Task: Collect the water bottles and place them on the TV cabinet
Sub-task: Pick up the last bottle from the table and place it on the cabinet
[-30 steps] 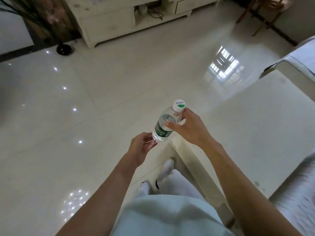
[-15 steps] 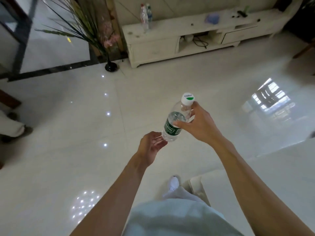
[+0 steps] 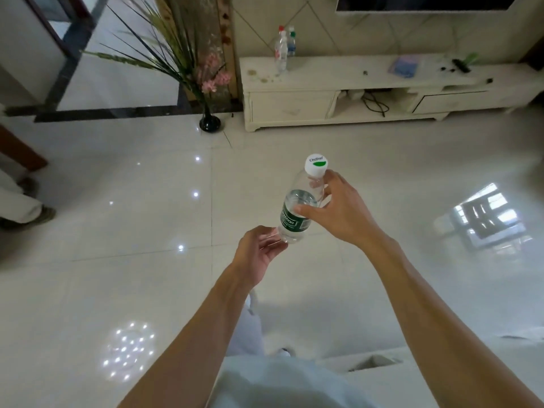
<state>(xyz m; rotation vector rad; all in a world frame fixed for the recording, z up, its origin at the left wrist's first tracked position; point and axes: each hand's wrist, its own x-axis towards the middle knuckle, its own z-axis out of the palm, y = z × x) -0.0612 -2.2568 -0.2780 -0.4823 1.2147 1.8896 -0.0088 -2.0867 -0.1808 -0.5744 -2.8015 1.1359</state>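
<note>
A clear water bottle point(image 3: 297, 207) with a green label and a white cap is tilted in front of me, partly full. My right hand point(image 3: 338, 212) grips its upper half. My left hand point(image 3: 259, 248) cups its base from below, fingers curled against it. Ahead stands the white TV cabinet point(image 3: 323, 75) along the far wall. On its left end are two upright bottles, one with a red cap point(image 3: 281, 54) and one with a green cap point(image 3: 291, 44) behind it.
A black vase point(image 3: 210, 123) with long grass and pink flowers stands left of the cabinet. Glossy white tiled floor lies between me and the cabinet. Another person's feet point(image 3: 26, 207) show at the left edge. A white table edge point(image 3: 441, 369) is at the lower right.
My view has swung left and up, bringing the whole TV cabinet and its bottles into sight. The white table has slid down to the lower right. Both hands keep their hold on the bottle.
</note>
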